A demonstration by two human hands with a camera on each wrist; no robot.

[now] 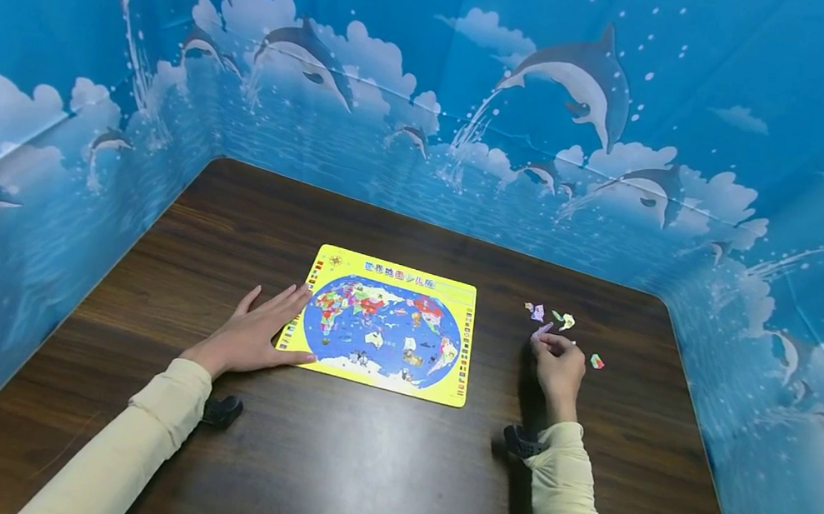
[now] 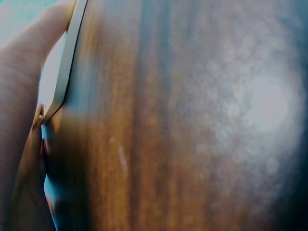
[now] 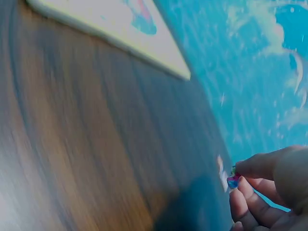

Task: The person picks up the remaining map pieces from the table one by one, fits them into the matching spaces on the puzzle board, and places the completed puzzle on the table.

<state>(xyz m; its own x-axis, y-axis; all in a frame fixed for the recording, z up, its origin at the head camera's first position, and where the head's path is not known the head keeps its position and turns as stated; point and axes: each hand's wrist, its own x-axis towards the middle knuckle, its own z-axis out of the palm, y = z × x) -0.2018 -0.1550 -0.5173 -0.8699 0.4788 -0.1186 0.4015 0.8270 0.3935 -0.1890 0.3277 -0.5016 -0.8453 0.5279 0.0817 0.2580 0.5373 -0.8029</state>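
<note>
A thin, rectangular yellow board with rounded corners and a blue oval world map (image 1: 385, 325) carries the only readable text: at twelve o'clock on its upper margin, a line of multicoloured Chinese characters (image 1: 399, 276) reads 世界地图少儿版, "world map, children's edition". At one o'clock, beside that heading, thin fine print (image 1: 454, 287) is too small to read. A small round compass-rose sign (image 1: 336, 261) stands at ten o'clock. Columns of tiny coloured national flags line the margins at nine o'clock (image 1: 316, 269) and three o'clock (image 1: 466, 351); their captions are too small to tell.
</note>
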